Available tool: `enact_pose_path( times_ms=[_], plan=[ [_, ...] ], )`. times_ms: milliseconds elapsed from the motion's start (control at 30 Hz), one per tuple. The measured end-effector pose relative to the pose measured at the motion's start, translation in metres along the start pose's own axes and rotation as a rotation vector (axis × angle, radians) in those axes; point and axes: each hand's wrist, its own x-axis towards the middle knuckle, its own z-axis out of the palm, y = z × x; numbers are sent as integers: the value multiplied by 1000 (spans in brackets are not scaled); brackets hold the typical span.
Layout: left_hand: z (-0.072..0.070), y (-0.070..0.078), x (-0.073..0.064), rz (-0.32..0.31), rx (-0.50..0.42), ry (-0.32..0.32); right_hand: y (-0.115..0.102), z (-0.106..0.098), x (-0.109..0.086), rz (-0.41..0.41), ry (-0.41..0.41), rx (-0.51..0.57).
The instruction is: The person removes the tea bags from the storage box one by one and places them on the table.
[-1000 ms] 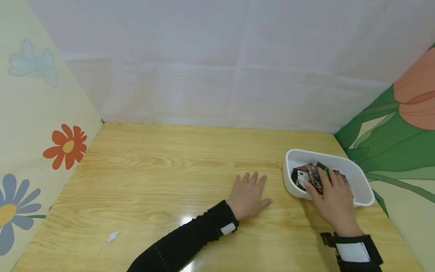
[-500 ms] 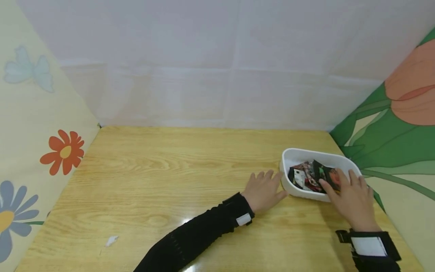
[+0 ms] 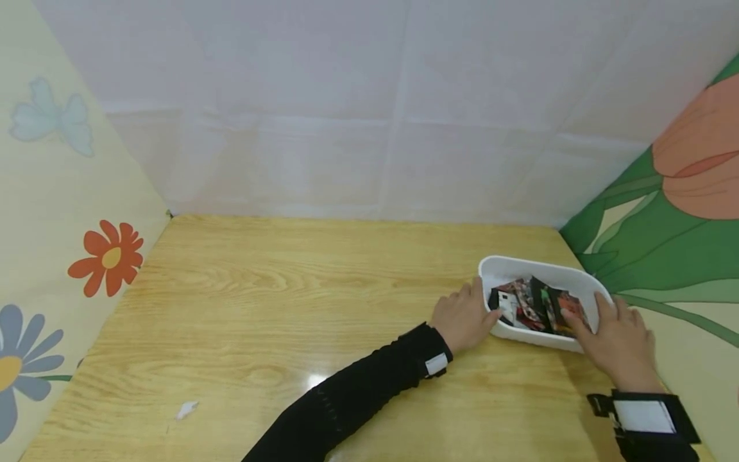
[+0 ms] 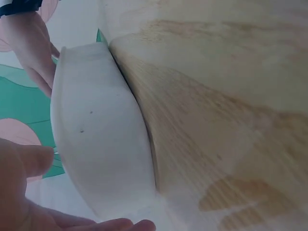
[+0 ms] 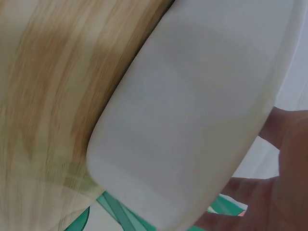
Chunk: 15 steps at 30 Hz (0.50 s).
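Note:
A white plastic tub (image 3: 537,338) with rounded corners stands at the right of the table. Inside lie several small dark cards or packets with coloured pictures (image 3: 534,305). My left hand (image 3: 464,319) holds the tub's left end, thumb over the near rim and fingers at the outer wall. At the opposite end my right hand (image 3: 620,340) grips the rim, its thumb reaching over the inside and its fingers around the right end. The left wrist view shows the tub's outer wall (image 4: 101,120) between thumb and fingers; the right wrist view shows its outer side (image 5: 187,110) close up.
The tub rests on a wood-grain table (image 3: 288,289). A torn white scrap (image 3: 186,409) lies at the front left. A white sheet (image 3: 346,128) hangs behind, with flower-printed panels (image 3: 664,250) along the sides.
My right hand has moved off the cards to the tub's right end. My left hand has gone from the bare tabletop rightward to the tub's left end.

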Motion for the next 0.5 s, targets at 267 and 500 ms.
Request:
enact_pose_path(
  times_ms=[267, 500],
  plan=[
    [4, 7, 11, -63, -60, 3, 16, 3, 7, 24, 7, 17],
    [-7, 10, 20, -51, 1, 9, 32, 6, 19, 14, -43, 160]
  ],
)
